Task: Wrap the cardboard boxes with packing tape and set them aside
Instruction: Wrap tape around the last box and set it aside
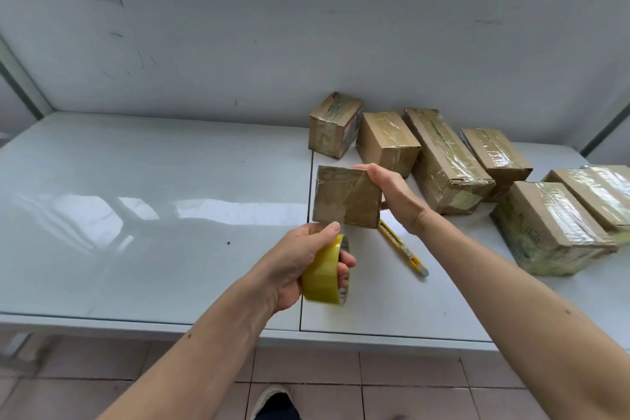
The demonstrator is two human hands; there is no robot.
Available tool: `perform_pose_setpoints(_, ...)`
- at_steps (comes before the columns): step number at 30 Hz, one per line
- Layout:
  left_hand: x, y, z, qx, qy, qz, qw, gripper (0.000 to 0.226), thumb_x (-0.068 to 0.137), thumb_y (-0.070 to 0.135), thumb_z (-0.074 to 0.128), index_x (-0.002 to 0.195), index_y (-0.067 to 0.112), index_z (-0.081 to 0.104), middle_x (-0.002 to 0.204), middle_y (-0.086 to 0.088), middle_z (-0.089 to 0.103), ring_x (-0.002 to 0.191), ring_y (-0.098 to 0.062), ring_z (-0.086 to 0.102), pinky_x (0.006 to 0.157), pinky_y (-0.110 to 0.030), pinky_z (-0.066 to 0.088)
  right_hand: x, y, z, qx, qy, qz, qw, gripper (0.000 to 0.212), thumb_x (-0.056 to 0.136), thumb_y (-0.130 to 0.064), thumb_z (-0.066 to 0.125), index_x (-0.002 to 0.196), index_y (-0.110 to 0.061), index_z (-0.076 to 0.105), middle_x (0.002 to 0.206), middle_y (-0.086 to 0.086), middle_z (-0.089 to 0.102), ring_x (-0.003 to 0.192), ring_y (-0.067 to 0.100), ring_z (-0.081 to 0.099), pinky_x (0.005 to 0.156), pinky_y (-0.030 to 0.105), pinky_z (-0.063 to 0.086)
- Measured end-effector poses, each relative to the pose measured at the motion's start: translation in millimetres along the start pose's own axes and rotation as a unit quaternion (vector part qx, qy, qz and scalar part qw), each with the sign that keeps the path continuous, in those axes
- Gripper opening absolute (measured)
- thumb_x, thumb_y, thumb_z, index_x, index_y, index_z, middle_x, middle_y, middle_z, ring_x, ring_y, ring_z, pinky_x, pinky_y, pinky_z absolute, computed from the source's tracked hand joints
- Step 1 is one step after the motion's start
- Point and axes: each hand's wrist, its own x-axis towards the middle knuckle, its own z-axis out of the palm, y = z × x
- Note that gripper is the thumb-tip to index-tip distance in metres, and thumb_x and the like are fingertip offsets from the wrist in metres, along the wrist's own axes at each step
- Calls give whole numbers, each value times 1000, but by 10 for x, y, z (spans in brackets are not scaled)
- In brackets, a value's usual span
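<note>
Cardboard box in hand: a small brown box [346,196], dull and slightly creased, with glossy clear film already over its near face; it is held up just above the bench [153,201], near the middle seam.
Right hand: the right hand [392,198] holds the box by its right edge, fingers curled round it, thumb behind out of view.
Left hand: the left hand [306,256] has its grip clamped on the tape roll [324,271], thumb over the top, fingertips through the core.
Tape: yellowish, translucent, shiny; a round roll on a pale core. I cannot tell whether a strip runs from roll to box.
Finished boxes: 6 taped boxes [446,160] lie on the right part of the bench, well apart from the roll, all wrinkled and glossy.
Knife: a yellow utility knife [404,249] lies flat on the bench, just below the held box.
Bench: smooth, pale grey, reflective.
Risk 1: the one-sided hold may let the box twist when tape pulls, leaving a crooked, creased band.
Risk 2: thin film may fold onto itself if the roll goes slack.
Risk 3: a lowered box or wrist could knock the knife towards the bench edge.
</note>
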Motion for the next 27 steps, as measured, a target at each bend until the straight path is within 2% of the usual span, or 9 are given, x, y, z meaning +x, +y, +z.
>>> perform_pose_setpoints(2,-17,27,-3,-3,2,9,1000,28,102,28,55,120,8,51,76,-14,71,55,-18,62,56,-31,57,-52,-81,34,53,-14,46,997,47,79,-66,39,95,-30,65,92,-6,68,89,13,63,71,33,51)
perform_pose_setpoints(7,-95,68,2,-6,-2,32,999,27,101,31,56,110,5,54,79,-14,71,54,-17,63,55,-30,56,-132,-67,42,60,-54,134,988,76,75,-81,35,112,-24,68,110,7,72,102,24,67,79,43,58)
perform_pose_setpoints(10,-83,128,57,-14,-1,36,999,23,100,27,57,101,4,57,78,-14,71,52,-16,61,53,-29,55,-136,-151,36,19,-33,137,990,74,81,-81,37,109,-21,70,112,7,71,101,19,64,91,41,48)
perform_pose_setpoints(13,-24,229,121,-40,-1,32,999,18,95,18,64,96,1,60,78,-16,70,51,-15,61,52,-27,56,-21,-264,-44,-63,84,-8,994,52,87,-57,58,98,-7,67,97,5,70,86,11,60,82,35,47)
perform_pose_setpoints(15,2,288,159,-50,-8,31,998,16,91,12,68,96,-1,61,79,-17,68,50,-15,61,51,-26,56,9,-389,-38,-104,106,-94,984,18,95,-22,62,112,-18,66,102,-3,72,93,9,66,85,30,55)
perform_pose_setpoints(17,3,305,169,-55,-17,30,998,11,87,5,69,95,-1,62,78,-15,66,49,-14,60,51,-24,55,12,-517,27,-184,92,-139,969,29,99,-6,50,117,-20,68,106,-1,73,97,12,67,86,31,56)
perform_pose_setpoints(20,11,284,154,-45,-27,33,998,7,85,-1,70,89,-1,64,75,-14,65,49,-14,60,52,-25,56,-16,-606,105,-268,81,-118,953,39,95,-22,33,110,-17,69,110,2,70,101,18,61,89,34,49)
perform_pose_setpoints(23,60,247,146,-22,-19,52,998,11,85,0,72,94,0,67,74,-12,67,52,-14,61,52,-26,56,-13,-587,246,-322,63,-70,942,42,104,-41,25,97,-17,59,104,4,63,102,26,54,84,36,37)
perform_pose_setpoints(27,88,189,128,9,-12,78,997,18,86,9,75,100,4,65,75,-11,69,55,-15,65,53,-27,56,90,-569,399,-477,87,7,875,54,101,-60,22,123,-22,53,129,6,55,125,28,43,104,48,29)
